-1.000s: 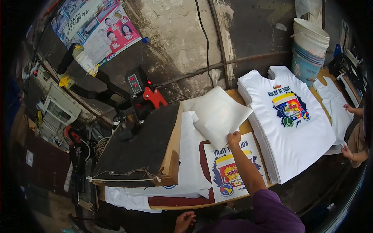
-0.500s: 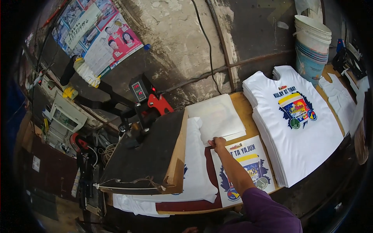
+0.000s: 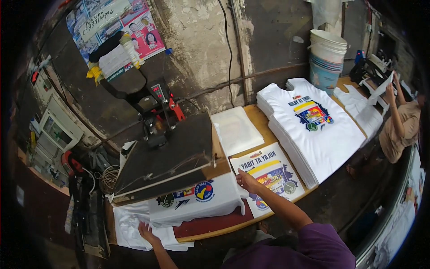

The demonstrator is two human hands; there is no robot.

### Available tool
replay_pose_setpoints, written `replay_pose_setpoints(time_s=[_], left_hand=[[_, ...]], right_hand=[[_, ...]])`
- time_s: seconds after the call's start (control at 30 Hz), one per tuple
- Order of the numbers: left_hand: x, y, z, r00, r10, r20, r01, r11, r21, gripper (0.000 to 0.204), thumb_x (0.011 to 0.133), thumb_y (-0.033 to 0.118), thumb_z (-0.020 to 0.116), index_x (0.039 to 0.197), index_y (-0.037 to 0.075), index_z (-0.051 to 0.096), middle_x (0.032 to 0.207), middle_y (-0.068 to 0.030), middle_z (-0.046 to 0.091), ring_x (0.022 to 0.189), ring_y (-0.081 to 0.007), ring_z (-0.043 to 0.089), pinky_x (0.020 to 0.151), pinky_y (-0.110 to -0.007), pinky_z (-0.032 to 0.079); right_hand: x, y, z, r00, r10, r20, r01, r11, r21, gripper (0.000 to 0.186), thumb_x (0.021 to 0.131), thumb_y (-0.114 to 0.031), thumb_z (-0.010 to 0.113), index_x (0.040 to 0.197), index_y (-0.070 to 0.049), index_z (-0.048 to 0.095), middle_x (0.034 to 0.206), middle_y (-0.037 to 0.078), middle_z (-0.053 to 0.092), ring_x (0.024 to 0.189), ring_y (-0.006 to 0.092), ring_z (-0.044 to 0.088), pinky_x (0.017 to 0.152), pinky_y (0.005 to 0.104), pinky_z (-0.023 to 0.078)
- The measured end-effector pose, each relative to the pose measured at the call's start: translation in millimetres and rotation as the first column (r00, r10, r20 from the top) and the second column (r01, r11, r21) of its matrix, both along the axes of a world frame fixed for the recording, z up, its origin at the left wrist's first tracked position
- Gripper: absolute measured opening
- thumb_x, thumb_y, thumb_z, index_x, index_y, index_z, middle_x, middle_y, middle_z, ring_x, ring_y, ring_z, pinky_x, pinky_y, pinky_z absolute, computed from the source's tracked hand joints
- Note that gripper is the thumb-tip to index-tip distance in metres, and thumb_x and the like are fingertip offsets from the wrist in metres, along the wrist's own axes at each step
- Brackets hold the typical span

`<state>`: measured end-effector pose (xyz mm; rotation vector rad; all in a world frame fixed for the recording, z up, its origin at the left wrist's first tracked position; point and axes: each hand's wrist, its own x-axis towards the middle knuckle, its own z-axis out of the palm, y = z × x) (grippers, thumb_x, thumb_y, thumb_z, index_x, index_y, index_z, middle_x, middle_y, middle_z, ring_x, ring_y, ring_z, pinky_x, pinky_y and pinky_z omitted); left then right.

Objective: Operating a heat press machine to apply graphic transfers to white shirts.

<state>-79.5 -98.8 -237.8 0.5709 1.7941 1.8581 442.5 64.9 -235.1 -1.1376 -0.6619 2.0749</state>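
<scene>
A white printed shirt (image 3: 224,197) lies under the raised black upper plate (image 3: 170,152) of a heat press, its near part and colourful print showing below the plate's edge. My right hand (image 3: 247,181) is at the shirt's right edge, fingers apart, beside a stack of mirror-printed transfer sheets (image 3: 273,163). My left hand (image 3: 148,234), fingers spread, is over a pile of white cloth (image 3: 130,224) hanging at the table's near left. Whether either hand touches the fabric is hard to tell.
Pale blank sheets (image 3: 235,130) lie behind the transfers. A tall stack of printed white shirts (image 3: 313,139) stands to the right, with stacked buckets (image 3: 329,58) behind it. At far right, another person (image 3: 401,125) holds up white cloth. The press handle (image 3: 132,51) rises at the back left.
My right hand has moved from the blank sheets toward the shirt on the press. My left hand has come forward to the near left. The press handle stands higher, and more printed shirt shows.
</scene>
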Motion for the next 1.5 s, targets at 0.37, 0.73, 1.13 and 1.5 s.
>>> replay_pose_setpoints(time_s=[0.37, 0.73, 1.13, 1.5], left_hand=[[-18, -26, 0, 0.711, -0.487, 0.507, 0.419, 0.873, 0.252, 0.058, 0.089, 0.041, 0.060, 0.132, 0.005, 0.046, 0.130, -0.0141, 0.052, 0.123, -0.0292, 0.048, 0.103, -0.043, 0.039], [211, -61, 230, 0.690, -0.601, 0.403, 0.229, 0.710, 0.666, 0.064, 0.096, 0.044, 0.048, 0.140, -0.001, 0.036, 0.137, -0.0182, 0.045, 0.122, -0.0330, 0.047, 0.103, -0.047, 0.039], [433, -18, 263, 0.813, -0.579, 0.054, 0.483, 0.725, 0.491, 0.027, 0.096, 0.028, 0.052, 0.108, 0.004, 0.053, 0.097, -0.0096, 0.061, 0.084, -0.0179, 0.062, 0.075, -0.032, 0.053], [525, 34, 287, 0.718, -0.676, -0.167, 0.621, 0.514, 0.592, 0.045, 0.084, 0.006, 0.068, 0.125, 0.003, 0.050, 0.106, -0.0070, 0.059, 0.091, -0.0154, 0.061, 0.081, -0.030, 0.052]], right_hand=[[38, -129, 28, 1.000, -0.001, 0.025, -0.005, 0.965, 0.263, 0.043, 0.086, -0.011, 0.066, 0.125, 0.002, 0.054, 0.117, 0.010, 0.063, 0.112, 0.0224, 0.058, 0.097, 0.0368, 0.045], [162, -178, 149, 0.876, -0.265, -0.403, 0.377, 0.898, 0.227, 0.053, 0.087, -0.022, 0.066, 0.129, 0.003, 0.047, 0.124, 0.011, 0.058, 0.113, 0.0244, 0.057, 0.099, 0.0413, 0.044], [471, -299, 275, 0.568, -0.652, -0.502, 0.775, 0.217, 0.594, 0.029, 0.092, -0.026, 0.055, 0.109, -0.003, 0.059, 0.103, 0.013, 0.067, 0.095, 0.0269, 0.065, 0.090, 0.0422, 0.051], [530, -252, 328, 0.184, -0.956, -0.227, 0.470, -0.117, 0.875, 0.038, 0.079, -0.001, 0.069, 0.114, 0.002, 0.055, 0.086, 0.004, 0.063, 0.077, 0.0101, 0.061, 0.073, 0.0219, 0.050]])
